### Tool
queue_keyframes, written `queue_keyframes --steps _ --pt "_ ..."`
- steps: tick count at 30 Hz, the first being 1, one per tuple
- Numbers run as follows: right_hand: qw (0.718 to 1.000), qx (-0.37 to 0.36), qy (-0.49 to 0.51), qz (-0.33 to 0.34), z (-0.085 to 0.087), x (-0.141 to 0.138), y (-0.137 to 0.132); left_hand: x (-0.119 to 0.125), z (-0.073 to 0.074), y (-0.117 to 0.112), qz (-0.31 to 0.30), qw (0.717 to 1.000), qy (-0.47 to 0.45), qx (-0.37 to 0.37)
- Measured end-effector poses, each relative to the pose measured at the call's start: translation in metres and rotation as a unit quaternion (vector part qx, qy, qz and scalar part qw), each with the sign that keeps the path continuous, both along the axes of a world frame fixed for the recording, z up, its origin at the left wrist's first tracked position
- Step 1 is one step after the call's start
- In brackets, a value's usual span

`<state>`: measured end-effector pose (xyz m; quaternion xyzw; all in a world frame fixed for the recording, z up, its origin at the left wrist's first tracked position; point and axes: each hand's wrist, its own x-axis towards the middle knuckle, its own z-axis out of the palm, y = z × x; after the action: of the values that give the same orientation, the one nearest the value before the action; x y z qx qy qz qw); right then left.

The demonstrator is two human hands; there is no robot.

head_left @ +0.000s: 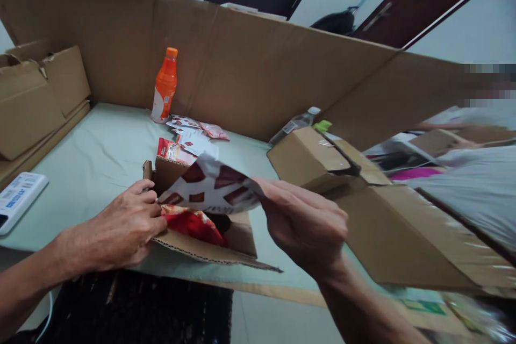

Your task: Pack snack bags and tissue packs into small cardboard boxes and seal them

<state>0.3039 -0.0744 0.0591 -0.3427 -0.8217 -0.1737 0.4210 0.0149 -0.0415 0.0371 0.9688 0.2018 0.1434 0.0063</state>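
My left hand [123,223] and my right hand [302,220] each pinch one end of a white packet with dark red patches [212,185], holding it over a small open cardboard box [203,247]. The box sits on the pale green tabletop [100,156] and holds a red packet [193,224]. My left fingers are curled at the packet's left corner, right at the box's edge. On the other end, my right fingers are closed on the packet's edge.
An orange drink bottle [165,86] stands at the back, with more loose packets [189,134] lying in front of it. A tall cardboard wall [258,64] rings the table. Open boxes [322,158] lie right, stacked cardboard [36,102] left, a white device [18,196] near left.
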Motion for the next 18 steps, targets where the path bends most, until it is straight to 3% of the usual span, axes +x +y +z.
queue_keyframes --steps 4,6,8,10,12,18 --pt "1.0 0.007 0.002 -0.012 -0.013 0.003 0.012 0.001 0.0 -0.002 0.011 1.0 0.002 0.018" --pt "0.994 -0.092 -0.054 -0.03 -0.021 -0.001 0.016 0.002 0.0 -0.002 0.012 1.0 0.003 0.02" --pt "0.948 -0.271 -0.158 -0.055 -0.027 -0.008 0.022 0.002 0.0 -0.001 0.012 1.0 0.002 0.019" --pt "0.867 -0.432 -0.236 -0.074 -0.029 -0.015 0.03 0.002 0.001 0.0 0.016 1.0 0.004 0.016" --pt "0.818 -0.517 -0.246 -0.059 -0.028 -0.02 0.039 0.001 0.003 0.0 0.018 1.0 0.006 0.009" --pt "0.79 -0.592 -0.117 0.104 -0.03 -0.018 0.054 0.005 0.024 -0.006 -0.005 1.0 0.017 -0.019"
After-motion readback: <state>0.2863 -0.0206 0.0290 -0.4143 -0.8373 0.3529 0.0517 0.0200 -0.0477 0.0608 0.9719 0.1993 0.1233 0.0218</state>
